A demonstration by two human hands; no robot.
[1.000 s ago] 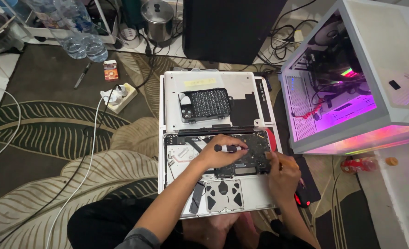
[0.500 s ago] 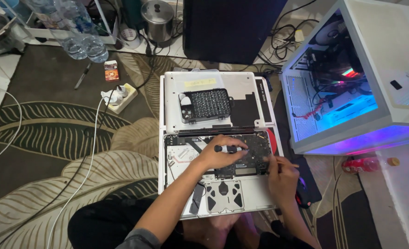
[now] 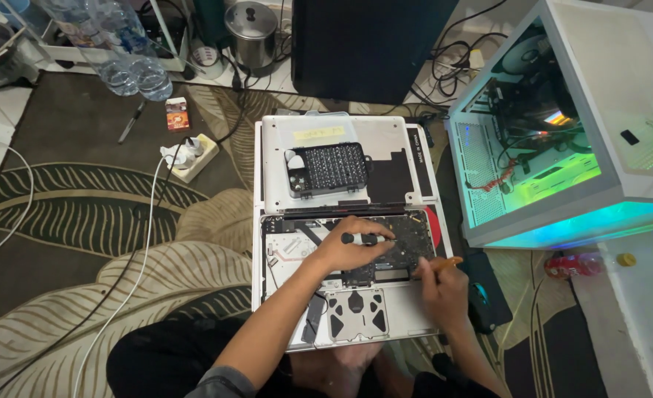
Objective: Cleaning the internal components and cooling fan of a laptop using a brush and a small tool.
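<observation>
Both hands [image 3: 356, 247] unmoved on laptop [image 3: 341, 295], tower glow [image 3: 562, 221] now green

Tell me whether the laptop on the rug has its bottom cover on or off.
Off. The laptop lies with its circuit board and trackpad underside exposed, and the left hand holds a screwdriver over them.

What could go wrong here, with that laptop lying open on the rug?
The left hand holds a screwdriver over the bare board; a slip could scratch it. The right hand works a small orange tool at the board's edge and might nick a part. Loose screws could vanish into the patterned rug.
</observation>
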